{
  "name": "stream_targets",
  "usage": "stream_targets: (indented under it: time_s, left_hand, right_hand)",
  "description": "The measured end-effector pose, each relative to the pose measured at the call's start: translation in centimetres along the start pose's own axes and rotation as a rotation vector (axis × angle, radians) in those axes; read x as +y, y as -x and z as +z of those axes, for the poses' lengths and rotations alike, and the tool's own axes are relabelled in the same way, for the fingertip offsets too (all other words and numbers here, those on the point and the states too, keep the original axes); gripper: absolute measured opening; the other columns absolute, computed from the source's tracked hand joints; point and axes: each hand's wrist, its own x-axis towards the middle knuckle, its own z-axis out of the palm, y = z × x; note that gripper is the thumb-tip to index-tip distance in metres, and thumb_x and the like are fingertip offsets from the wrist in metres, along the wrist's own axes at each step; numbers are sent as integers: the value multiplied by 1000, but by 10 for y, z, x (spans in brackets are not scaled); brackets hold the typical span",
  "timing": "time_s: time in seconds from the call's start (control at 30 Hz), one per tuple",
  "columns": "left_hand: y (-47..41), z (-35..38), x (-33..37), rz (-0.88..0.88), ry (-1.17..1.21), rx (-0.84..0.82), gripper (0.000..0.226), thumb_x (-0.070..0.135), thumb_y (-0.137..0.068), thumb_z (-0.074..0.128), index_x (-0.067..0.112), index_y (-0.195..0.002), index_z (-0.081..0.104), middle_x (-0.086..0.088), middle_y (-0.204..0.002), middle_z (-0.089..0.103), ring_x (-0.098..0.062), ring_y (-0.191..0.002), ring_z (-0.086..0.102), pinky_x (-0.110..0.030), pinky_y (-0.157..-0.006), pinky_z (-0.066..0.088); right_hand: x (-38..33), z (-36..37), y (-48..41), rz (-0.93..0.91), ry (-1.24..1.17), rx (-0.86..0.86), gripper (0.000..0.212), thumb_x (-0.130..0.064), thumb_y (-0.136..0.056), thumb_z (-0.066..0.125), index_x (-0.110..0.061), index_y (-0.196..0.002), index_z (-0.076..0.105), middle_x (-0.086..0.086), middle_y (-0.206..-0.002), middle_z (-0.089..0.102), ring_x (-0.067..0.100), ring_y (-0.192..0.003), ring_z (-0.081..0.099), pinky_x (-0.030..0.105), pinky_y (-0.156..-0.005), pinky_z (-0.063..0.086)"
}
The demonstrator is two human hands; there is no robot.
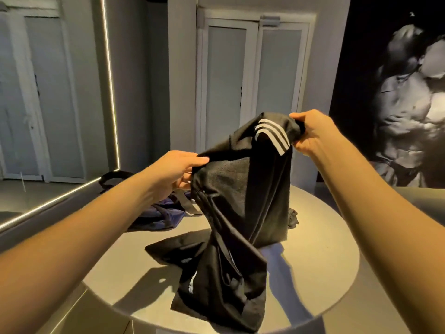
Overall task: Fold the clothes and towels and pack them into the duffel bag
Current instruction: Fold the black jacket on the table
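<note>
A round bench with a smooth, pale top stands in a dim room with grey walls, lit warmly from above so that hard shadows fall across it. At the far middle is a white-framed double door with frosted panels. On the left a large mirror leans along the wall, edged by a thin glowing light strip. On the right wall hangs a black-and-white mural of a bare muscular torso.

The black garment is of a soft, slightly shiny knit, twisted and drooping in long folds. Its upper part is lifted above the middle of the bench, while its lower part lies crumpled on the top and reaches the near rim. The left hand pinches one upper edge, thumb on top. The right hand, raised higher, grips the bunched fabric just beside the white stripes. The duffel bag, navy cloth with black webbing straps, slumps on the far left of the bench, partly behind the left hand. A dark crumpled cloth shows behind the garment on the right.

Counted: two hands, one held garment with three stripes, one bag, one other cloth, two door panels
</note>
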Motion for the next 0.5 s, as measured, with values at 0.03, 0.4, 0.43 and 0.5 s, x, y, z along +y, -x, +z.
stream_targets:
  time_s: [0.03, 0.4, 0.43, 0.5]
  left_hand:
    - [1, -5, 2, -20, -32, -41, 25, 29, -98, 65, 10, -112, 74, -8, -100, 76, -21, -86, 71, -29, -69, 56]
    - [-7, -25, 34, 369, -278, 374, 35, 31, -100, 64, 13, -70, 68, 1, -61, 56, -11, -60, 48, -26, -57, 37]
    - [-9, -33, 43, 449, -365, 406, 38, 34, -98, 67, 6, -71, 67, -4, -61, 54, -12, -59, 46, -27, -57, 35]
    - [-8, -44, 67, 574, -521, 453, 44, 35, -96, 70, 2, -67, 64, -11, -58, 52, -12, -55, 43, -28, -54, 34]
  right_hand:
    - [1, -2, -1, 0, 41, 17, 34, 5, -92, 54, 4, -125, 63, 21, -109, 70, 33, -83, 73, 37, -55, 59]
    - [-4, -15, 2, -21, 212, 11, 18, -5, -97, 56, -10, -95, 73, 11, -99, 70, 24, -91, 68, 38, -74, 60]
    - [-9, -18, 2, -30, 228, -12, 20, -4, -95, 55, -9, -96, 74, 11, -96, 71, 24, -87, 69, 36, -69, 60]
    - [-21, -24, 2, -45, 342, -45, 23, -3, -93, 53, -6, -94, 76, 10, -85, 71, 22, -71, 67, 32, -56, 58]
